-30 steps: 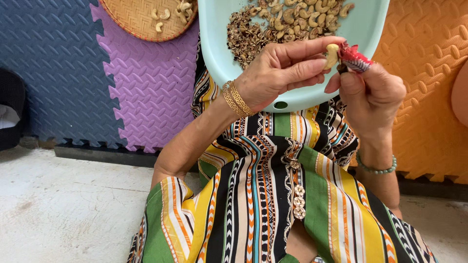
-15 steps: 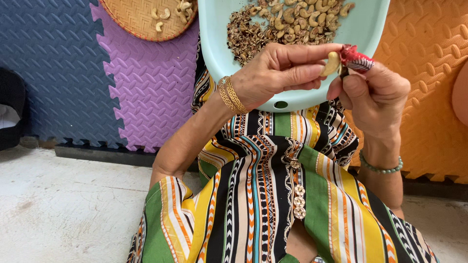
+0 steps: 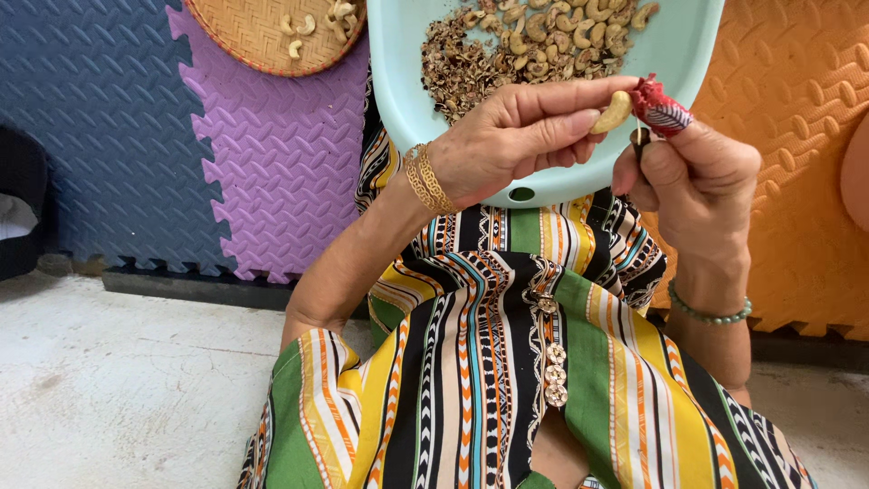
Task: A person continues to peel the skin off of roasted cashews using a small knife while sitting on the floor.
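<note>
Left hand (image 3: 516, 136) pinches a cashew (image 3: 613, 112) tight at upper center; right hand (image 3: 697, 177), thumb wrapped red, grips a small blade against it.

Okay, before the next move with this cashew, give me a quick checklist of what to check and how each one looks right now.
1. Cashew pinched firmly in the left hand: ok, thumb and fingers close on it.
2. Small tool gripped in the right hand: ok; its tip cannot be made out.
3. Right thumb covered by the red wrap: ok.
4. Pale green tray under the hands to catch bits: ok, it sits on the lap.
5. Skin fully off the cashew: cannot tell, the far side is hidden.
6. Woven basket within reach: cannot tell; it lies on the mat to the left.
</note>
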